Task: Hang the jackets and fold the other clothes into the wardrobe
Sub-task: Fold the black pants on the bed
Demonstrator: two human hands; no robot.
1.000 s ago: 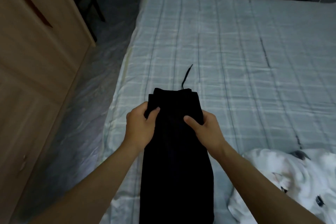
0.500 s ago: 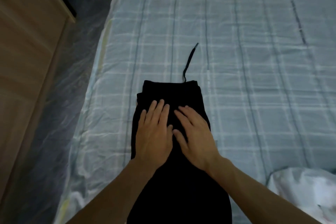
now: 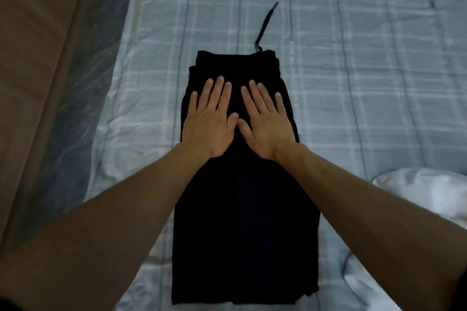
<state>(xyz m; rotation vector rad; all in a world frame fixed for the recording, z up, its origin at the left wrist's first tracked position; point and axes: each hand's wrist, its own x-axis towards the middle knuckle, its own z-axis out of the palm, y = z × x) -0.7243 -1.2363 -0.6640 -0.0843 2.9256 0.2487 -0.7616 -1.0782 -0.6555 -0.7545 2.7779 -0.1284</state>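
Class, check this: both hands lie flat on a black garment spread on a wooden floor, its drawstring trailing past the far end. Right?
Not quite. The head view shows the black garment spread on the bed's checked sheet, not a wooden floor. Both the left hand and right hand do lie flat on it, and the drawstring trails past its far end.

No readable text, label or number shows anywhere

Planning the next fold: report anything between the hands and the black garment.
Nothing visible: the left hand and right hand both lie flat, directly on the folded black fabric garment on the pale checked bed sheet.
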